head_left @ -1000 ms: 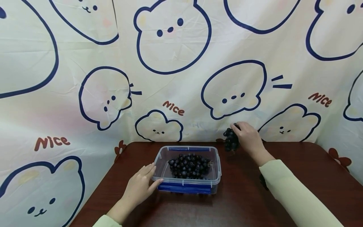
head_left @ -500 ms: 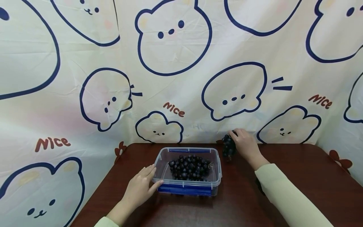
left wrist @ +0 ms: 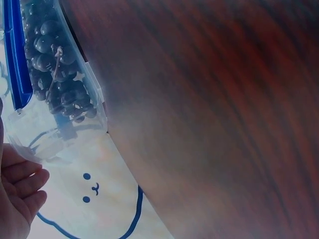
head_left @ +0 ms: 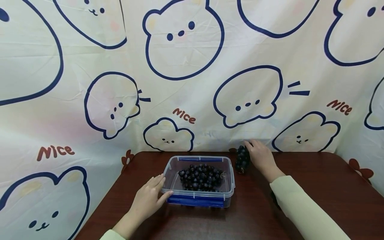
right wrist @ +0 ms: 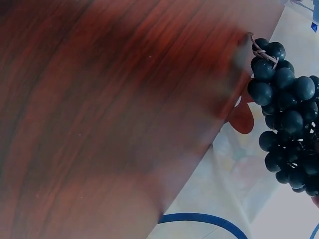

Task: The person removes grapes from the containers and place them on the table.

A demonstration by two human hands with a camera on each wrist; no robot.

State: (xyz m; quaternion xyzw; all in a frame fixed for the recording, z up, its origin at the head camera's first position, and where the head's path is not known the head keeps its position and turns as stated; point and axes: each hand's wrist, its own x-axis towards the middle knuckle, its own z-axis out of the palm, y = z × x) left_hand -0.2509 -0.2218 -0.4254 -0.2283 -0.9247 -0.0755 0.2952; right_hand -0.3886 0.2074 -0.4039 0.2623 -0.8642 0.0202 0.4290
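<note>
A clear plastic container (head_left: pixel 195 199) with blue side clips stands on the table, and dark grapes (head_left: pixel 201 176) lie in it. My left hand (head_left: pixel 147 196) rests with extended fingers against its left side, the thumb at the near corner. To the container's right, at the table's back, my right hand (head_left: pixel 261 156) holds the upper end of a bunch of dark grapes (head_left: pixel 242 159). In the right wrist view this bunch (right wrist: pixel 286 119) hangs along the right edge, its brown stem showing; nearly all of the hand is out of that view.
The dark brown table (head_left: pixel 198 226) ends at a pale cloth backdrop (head_left: pixel 198 93) with bear outlines. Beneath the right sleeve (head_left: pixel 300 203), a dark thing (head_left: pixel 274 200) lies on the table, mostly hidden.
My right hand has come down and slightly left with the bunch, which now sits lower, close to the tabletop. The left hand and the container keep their places.
</note>
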